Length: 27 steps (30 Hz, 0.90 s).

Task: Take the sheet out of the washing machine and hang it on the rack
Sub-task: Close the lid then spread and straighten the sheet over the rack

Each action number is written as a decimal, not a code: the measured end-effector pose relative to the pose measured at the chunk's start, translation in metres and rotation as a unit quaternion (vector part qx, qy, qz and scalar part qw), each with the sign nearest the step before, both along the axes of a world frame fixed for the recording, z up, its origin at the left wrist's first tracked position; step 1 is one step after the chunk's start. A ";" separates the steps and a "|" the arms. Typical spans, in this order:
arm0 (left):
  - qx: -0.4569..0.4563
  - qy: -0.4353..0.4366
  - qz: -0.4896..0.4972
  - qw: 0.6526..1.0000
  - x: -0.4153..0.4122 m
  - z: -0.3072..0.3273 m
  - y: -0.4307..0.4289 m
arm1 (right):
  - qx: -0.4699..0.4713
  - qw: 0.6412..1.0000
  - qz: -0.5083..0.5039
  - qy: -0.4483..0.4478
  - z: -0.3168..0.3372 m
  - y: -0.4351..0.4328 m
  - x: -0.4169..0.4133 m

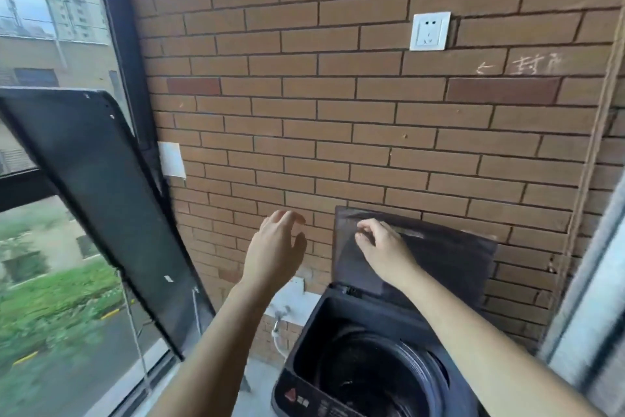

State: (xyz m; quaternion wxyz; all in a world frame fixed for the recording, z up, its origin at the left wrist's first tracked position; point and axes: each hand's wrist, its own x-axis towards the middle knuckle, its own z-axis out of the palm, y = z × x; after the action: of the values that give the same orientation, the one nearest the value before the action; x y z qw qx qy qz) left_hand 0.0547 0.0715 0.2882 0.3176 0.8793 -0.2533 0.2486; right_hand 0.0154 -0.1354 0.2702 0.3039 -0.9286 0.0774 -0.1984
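Sheet: not visible. The round black drum [372, 369] of the dark grey top-loading washing machine [338, 393] is open to view, but its inside is dark and blurred. I judge that the sheet lies down in there; cannot confirm. Rack: not in view.

Hinged dark translucent lid [439, 264]: raised, standing near upright against the orange-brown brick wall [338, 112].

Right hand [382, 244]: fingers bent, tips on the lid's upper left part. Cannot tell whether they pinch the edge or only press on it. Left hand [275, 244]: in the air just left of the lid, fingers spread and relaxed, holding nothing.

Risks, judged from this layout:
- The lid may drop shut if it is let go before it rests firmly on the wall, and it would fall onto an arm reaching into the drum.
- A wet sheet is heavy and long. Pulled out in one bunch, it could drag over the machine's rim or trail on the floor and pick up dirt.
- The small metal tap [282, 313] and white hose [278, 342] sit close to the machine's left. A swinging fold could catch there.
- The dark-framed, inward-tilted window sash [101, 197] stands near on the left. Its corner could snag the cloth, or an elbow, on the turn towards the rack.
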 end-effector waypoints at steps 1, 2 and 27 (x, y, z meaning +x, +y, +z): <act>0.009 0.012 -0.009 1.000 0.018 -0.011 -0.017 | 0.001 1.000 -0.022 0.010 -0.007 -0.020 0.006; 0.020 0.027 -0.015 0.999 0.032 -0.021 -0.031 | 0.002 0.999 -0.042 0.021 -0.013 -0.036 0.011; 0.269 -0.045 -0.144 0.951 0.211 -0.114 -0.288 | -0.220 0.950 -0.180 0.132 -0.082 -0.232 0.095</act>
State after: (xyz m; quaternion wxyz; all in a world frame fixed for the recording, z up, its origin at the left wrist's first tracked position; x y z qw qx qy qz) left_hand 0.2660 -0.2161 0.1738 0.0896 0.8741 -0.4490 0.1625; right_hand 0.1103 -0.3677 0.1883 0.0385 -0.9608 0.2374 -0.1379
